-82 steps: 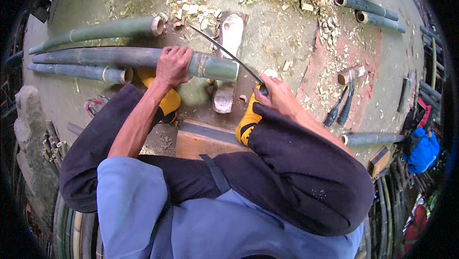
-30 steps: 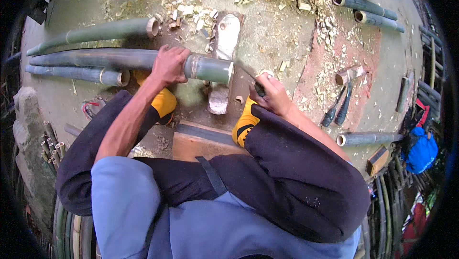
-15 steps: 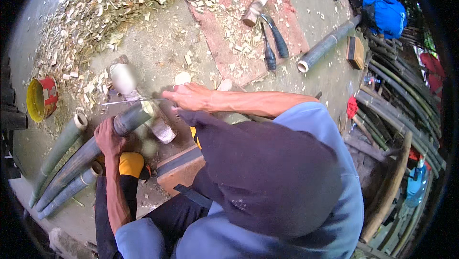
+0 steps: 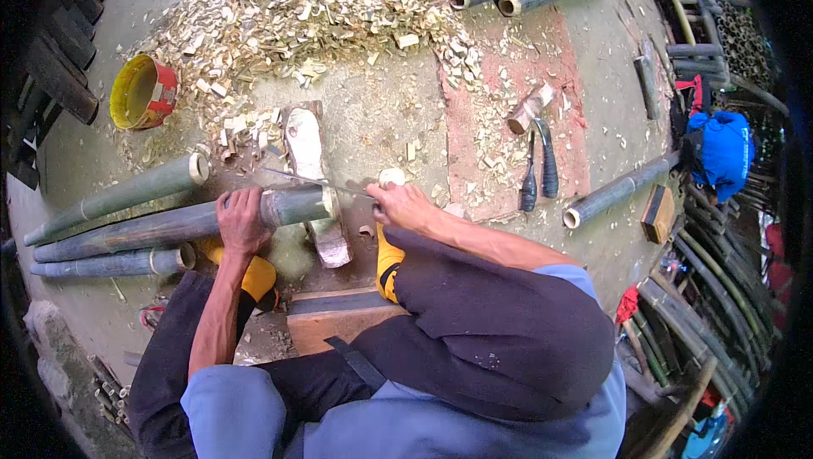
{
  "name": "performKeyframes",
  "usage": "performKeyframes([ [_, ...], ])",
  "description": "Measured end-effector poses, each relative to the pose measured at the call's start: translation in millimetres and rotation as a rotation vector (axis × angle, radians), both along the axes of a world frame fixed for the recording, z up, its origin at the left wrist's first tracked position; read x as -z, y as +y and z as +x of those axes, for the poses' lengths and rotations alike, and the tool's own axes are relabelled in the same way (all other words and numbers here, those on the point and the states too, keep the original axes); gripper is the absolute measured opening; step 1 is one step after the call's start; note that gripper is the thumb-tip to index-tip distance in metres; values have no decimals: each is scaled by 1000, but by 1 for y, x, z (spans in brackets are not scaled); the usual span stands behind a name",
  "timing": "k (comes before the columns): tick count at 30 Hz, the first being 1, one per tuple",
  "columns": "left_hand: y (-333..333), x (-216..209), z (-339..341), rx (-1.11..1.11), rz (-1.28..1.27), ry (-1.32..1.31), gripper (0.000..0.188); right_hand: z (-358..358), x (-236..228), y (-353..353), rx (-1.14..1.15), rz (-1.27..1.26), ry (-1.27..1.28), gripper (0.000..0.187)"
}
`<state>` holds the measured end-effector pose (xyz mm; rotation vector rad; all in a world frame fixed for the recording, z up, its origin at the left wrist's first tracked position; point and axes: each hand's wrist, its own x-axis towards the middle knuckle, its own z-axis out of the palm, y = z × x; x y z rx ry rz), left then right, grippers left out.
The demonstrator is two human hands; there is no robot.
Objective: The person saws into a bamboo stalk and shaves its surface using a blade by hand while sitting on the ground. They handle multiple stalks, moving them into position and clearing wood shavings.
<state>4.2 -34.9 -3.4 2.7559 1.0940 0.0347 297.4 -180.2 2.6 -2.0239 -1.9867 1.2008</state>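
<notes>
My left hand (image 4: pixel 243 220) is closed around a thick dark bamboo pole (image 4: pixel 161 229), just behind a joint near its right end. That end lies over a pale, worn wooden block (image 4: pixel 305 144) on the ground. In my right hand (image 4: pixel 408 207) is a long thin-bladed tool (image 4: pixel 298 177); its handle is hidden by my fingers. The blade slants up and left across the pole's pale cut end. A greenish bamboo pole (image 4: pixel 135 191) lies beyond the held one, and a shorter bamboo pole (image 4: pixel 114 262) on the near side.
Wood chips (image 4: pixel 279 14) heap up beyond my hands. A yellow-lined red bucket (image 4: pixel 144 93) stands at left. On a reddish mat (image 4: pixel 474 154) lie a wooden mallet (image 4: pixel 531 108) and two dark-handled tools (image 4: pixel 539 167). My feet flank the block, by a wooden box (image 4: pixel 339 322).
The view has turned and tilted, so the poles look flatter and more of the far floor shows. Both hands keep their grip, and the blade stays near the pole's end.
</notes>
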Motion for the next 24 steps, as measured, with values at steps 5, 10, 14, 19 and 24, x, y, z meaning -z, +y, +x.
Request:
performKeyframes([
  [5,-8,-1,-4,-30,-16,-61,49,-8,-40,10,14,165,183,38],
  [10,-2,8,-7,5,-41,2,70,8,-2,9,-29,59,51,37],
  [14,-2,9,-2,-23,16,-44,58,0,-36,17,-27,50,85,36],
  [19,-5,6,-2,-44,70,-64,47,0,-17,12,-52,366,94,33],
  [24,-12,11,-6,-61,82,-100,47,3,-31,23,-33,-182,128,33],
])
